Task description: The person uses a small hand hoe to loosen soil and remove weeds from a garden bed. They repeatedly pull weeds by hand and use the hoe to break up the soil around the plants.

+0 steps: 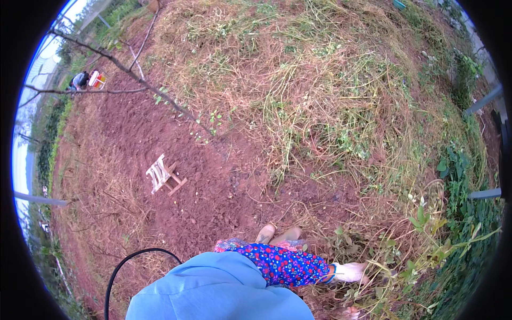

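Observation:
My left hand (353, 273), in a white glove with dirt-stained fingers, reaches across to the right from a blue floral sleeve (292, 266). Its fingers close around the stalks of a leafy, partly yellowed plant (412, 264), which spread out to the right. Lower down, at the bottom edge, only a small part of my right hand (350, 313) shows among stems and leaves; its grip is hidden. My two tan shoes (276, 234) stand on reddish soil just above the sleeve.
A small wooden folding stool (166, 175) lies on the soil to the left. Pulled plants (320, 100) cover the ground ahead. A bare branch (120, 66) crosses the upper left. Beyond it, another person (80, 81) bends near a red, yellow and white object (97, 80). Green plants (460, 224) line the right.

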Motion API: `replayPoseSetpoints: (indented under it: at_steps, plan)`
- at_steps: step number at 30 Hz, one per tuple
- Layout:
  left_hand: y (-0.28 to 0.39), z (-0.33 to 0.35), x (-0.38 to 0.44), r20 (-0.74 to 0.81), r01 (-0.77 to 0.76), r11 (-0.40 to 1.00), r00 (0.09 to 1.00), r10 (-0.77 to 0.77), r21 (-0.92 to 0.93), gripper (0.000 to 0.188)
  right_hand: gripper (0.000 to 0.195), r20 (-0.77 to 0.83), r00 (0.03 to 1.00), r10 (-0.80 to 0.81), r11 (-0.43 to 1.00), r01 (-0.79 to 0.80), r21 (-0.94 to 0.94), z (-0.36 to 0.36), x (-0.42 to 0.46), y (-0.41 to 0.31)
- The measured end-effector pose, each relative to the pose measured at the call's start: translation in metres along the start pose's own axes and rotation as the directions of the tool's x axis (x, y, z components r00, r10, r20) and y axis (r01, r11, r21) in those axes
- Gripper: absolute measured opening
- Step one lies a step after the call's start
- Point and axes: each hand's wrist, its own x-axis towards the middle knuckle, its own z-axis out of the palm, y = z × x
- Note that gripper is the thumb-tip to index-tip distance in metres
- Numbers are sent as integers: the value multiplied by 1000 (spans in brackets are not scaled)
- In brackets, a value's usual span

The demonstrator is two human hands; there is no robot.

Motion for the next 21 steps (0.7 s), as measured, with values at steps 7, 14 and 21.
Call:
replayPoseSetpoints:
  at_steps: [7, 14, 21]
  plan:
    - [7, -66, 48, -34, 112, 976, 994, -108, 186, 77, 37, -55, 988, 142, 983, -148, -108, 52, 75, -31]
    - [15, -141, 94, -78, 121, 980, 991, -110, 159, 36, 53, 76, 996, 52, 943, -24, -331, 128, 99, -95]
    - [82, -245, 129, -11, 14, 984, 1000, -13, 178, 27, 57, 58, 987, 150, 971, -136, -199, 242, 157, -150]
